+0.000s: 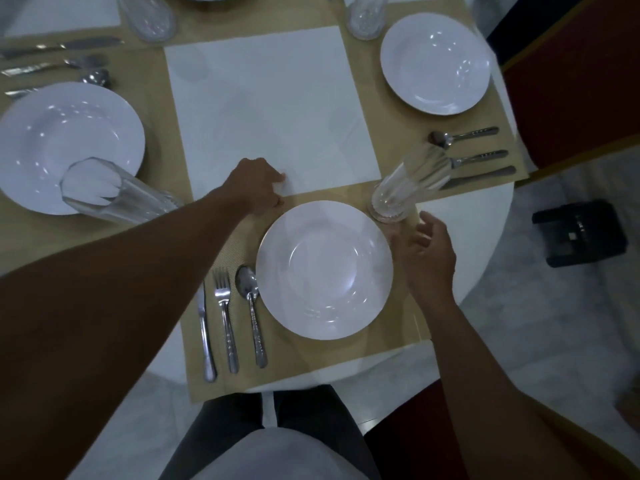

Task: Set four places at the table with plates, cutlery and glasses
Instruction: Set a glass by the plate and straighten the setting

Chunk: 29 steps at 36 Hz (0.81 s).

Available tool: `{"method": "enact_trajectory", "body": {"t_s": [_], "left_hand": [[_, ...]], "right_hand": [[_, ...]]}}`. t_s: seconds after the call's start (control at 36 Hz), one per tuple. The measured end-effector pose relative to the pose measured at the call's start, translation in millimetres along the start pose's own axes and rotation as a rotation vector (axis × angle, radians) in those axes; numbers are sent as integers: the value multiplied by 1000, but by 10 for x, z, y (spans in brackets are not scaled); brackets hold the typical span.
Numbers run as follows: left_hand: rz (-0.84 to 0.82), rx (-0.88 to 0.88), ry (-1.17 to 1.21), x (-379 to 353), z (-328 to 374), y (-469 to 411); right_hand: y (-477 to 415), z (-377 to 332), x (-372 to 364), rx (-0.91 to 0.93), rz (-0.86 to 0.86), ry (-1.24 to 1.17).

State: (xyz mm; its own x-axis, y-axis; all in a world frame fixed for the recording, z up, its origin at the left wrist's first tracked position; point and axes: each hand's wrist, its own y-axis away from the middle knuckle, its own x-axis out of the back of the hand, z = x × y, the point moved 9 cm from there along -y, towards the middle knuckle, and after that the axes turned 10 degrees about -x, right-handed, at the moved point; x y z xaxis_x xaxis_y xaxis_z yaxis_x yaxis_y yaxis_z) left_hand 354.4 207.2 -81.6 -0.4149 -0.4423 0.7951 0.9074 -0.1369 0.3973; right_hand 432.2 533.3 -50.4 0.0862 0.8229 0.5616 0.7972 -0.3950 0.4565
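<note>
A white plate (324, 270) lies on the beige placemat (298, 365) in front of me, with a knife (206, 337), fork (225, 317) and spoon (252, 311) to its left. A clear glass (403, 187) stands at the plate's upper right. My right hand (427, 252) hovers just below the glass, fingers relaxed, holding nothing. My left hand (258, 187) lies above the plate with its fingers curled, at the mat's far edge where it meets the white square (270, 109); whether it pinches the edge is unclear. Plates (69, 147) (435, 64) sit left and right.
The right place has a spoon (462, 135) and two more pieces of cutlery (481, 166) below its plate. The left place has a glass (114, 192) and cutlery (55, 69). Two more glasses (147, 15) (365, 15) stand at the far side. Red chairs (568, 84) flank the round table; a black object (580, 232) lies on the floor.
</note>
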Motion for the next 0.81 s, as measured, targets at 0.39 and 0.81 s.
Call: {"method": "enact_trajectory", "body": {"t_s": [0.39, 0.81], "left_hand": [[197, -76, 333, -185, 15, 952], [208, -172, 201, -340, 121, 1087]], "right_hand": [[569, 548, -126, -76, -92, 89], [617, 544, -78, -32, -96, 182]]}}
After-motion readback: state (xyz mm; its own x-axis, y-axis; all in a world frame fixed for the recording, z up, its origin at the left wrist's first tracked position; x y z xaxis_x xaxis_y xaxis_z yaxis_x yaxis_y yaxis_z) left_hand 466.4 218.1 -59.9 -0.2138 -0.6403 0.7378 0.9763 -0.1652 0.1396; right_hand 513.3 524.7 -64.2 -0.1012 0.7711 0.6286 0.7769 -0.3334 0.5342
